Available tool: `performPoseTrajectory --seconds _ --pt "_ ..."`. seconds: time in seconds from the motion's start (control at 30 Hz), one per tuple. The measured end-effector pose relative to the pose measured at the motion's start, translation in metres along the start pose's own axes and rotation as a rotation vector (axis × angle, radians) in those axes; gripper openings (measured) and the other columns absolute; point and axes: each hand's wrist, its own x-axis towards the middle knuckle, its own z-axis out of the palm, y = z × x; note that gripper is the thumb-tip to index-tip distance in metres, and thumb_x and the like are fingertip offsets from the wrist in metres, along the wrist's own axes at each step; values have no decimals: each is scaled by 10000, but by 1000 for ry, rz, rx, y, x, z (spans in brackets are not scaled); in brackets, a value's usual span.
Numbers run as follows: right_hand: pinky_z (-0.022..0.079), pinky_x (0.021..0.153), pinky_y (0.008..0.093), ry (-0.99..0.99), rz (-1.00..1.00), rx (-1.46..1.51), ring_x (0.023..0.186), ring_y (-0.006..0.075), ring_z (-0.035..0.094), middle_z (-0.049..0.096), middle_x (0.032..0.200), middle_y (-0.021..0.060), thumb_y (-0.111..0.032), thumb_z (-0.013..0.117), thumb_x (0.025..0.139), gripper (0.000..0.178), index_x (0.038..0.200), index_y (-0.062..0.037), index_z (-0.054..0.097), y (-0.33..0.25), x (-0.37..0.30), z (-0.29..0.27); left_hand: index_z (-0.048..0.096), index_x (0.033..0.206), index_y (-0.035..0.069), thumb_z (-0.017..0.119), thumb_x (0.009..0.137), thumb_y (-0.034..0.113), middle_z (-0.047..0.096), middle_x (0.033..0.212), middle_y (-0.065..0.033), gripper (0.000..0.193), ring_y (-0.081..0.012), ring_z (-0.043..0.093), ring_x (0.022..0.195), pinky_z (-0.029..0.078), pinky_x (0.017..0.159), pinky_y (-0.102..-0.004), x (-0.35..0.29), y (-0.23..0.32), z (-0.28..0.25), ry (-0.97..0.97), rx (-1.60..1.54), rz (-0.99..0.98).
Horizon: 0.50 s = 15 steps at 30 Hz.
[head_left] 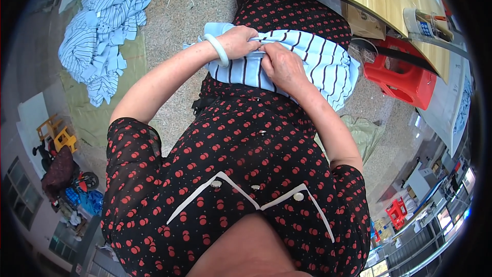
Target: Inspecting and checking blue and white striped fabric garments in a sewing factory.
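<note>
Pinching our striped blue garment [307,59] on our lap, our left hand [238,41] and right hand [283,66] both closed on its folded edge, fingertips meeting, striped fabric pile [110,25] on floor at left, red stool [402,79] at right

both hands [264,54] pinch striped cloth [312,59] on lap

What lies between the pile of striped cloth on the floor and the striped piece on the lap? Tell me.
In the head view, speckled floor and the left forearm lie between the heap of striped cloth and the striped piece that both hands pinch.
</note>
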Motion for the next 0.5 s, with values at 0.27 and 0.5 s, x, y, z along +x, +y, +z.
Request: performPoseTrajectory --seconds 0.27,0.5 --pt "467 610 361 -17 -35 -1 699 290 584 599 794 124 -66 513 738 125 821 -25 596 0 0 -1 554 841 -8 514 806 202 570 713 -169 217 -250 556 667 417 612 -346 -2 -5 7 40 -6 44" --pt "474 616 340 116 32 116 684 262 595 609 800 119 -71 544 714 112 803 -23 592 -3 1 2 583 840 0 510 764 225 590 810 -213 248 -346 565 812 429 711 -400 -5 -2 6 27 -43 -21"
